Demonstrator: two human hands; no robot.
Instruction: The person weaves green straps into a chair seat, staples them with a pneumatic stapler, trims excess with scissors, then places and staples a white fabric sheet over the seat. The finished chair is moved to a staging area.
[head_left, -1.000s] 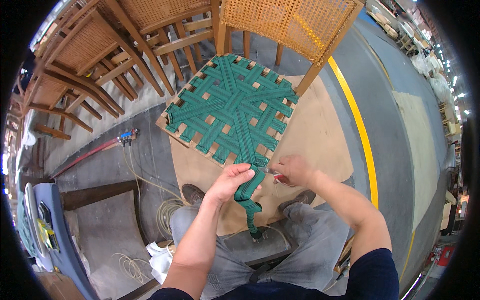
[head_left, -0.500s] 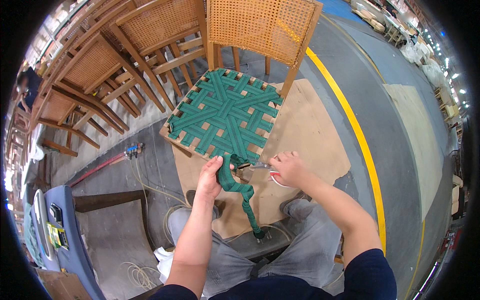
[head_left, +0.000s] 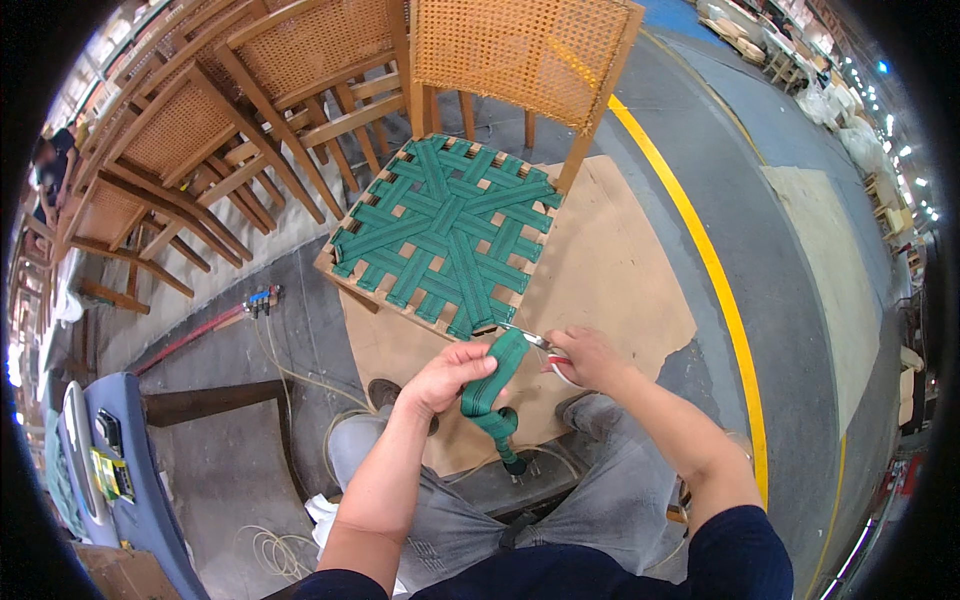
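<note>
In front of me stands a wooden chair with a cane back (head_left: 500, 60); its seat is woven from green webbing (head_left: 448, 215), with diagonal strips crossing at the middle. My left hand (head_left: 452, 375) pinches a loose green webbing strap (head_left: 498, 370) just off the seat's near edge. The strap's lower end hangs down in twisted folds between my knees. My right hand (head_left: 585, 358) grips scissors (head_left: 562, 366) with red-and-white handles. Their blades point left toward the seat's near corner, close to the strap's upper end. Whether the blades touch the webbing I cannot tell.
Several cane-backed chairs (head_left: 310, 55) are stacked at the far left. Brown cardboard (head_left: 620, 260) lies under the chair. A hose with blue valves (head_left: 262, 300) and loose pale cord lie on the left floor, near a blue padded piece (head_left: 150, 450). A yellow line (head_left: 690, 220) runs along the right.
The strap's upper end has come away from the seat's near edge. My left hand has moved right and slightly down with it; my right hand with the scissors has shifted slightly right and down.
</note>
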